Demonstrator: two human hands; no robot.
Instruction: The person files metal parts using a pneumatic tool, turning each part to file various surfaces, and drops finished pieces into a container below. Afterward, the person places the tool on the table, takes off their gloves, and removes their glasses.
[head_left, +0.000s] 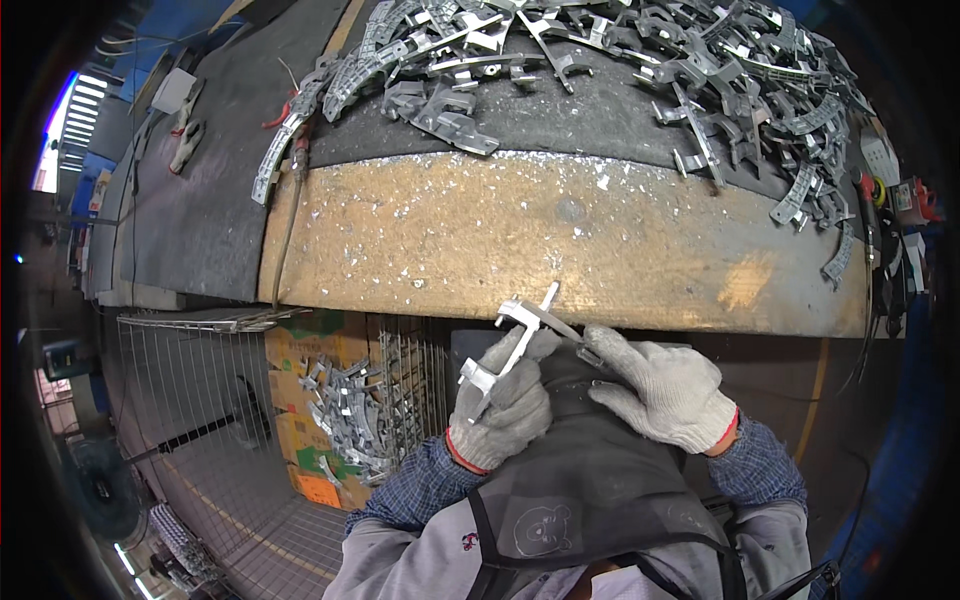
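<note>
My left hand (512, 405), in a pale knit glove with a red cuff edge, grips a silvery metal casting (517, 350) shaped like a bracket with clip-like ends. The casting is tilted, its upper tip near the table's front edge. In my right hand (668, 388), gloved the same way, is a narrow grey flat tool (563, 328). Its far end lies against or over the upper part of the casting; I cannot tell which. The right index finger stretches along the tool, while its other end is hidden in the glove.
Many grey castings (720, 80) are heaped along the table's far side. Metal flakes dot the tan board (430, 230) in front. Below left, a wire cage (210, 400) and a cardboard box (290, 345) hold more castings. A cable (290, 235) crosses the board's left end.
</note>
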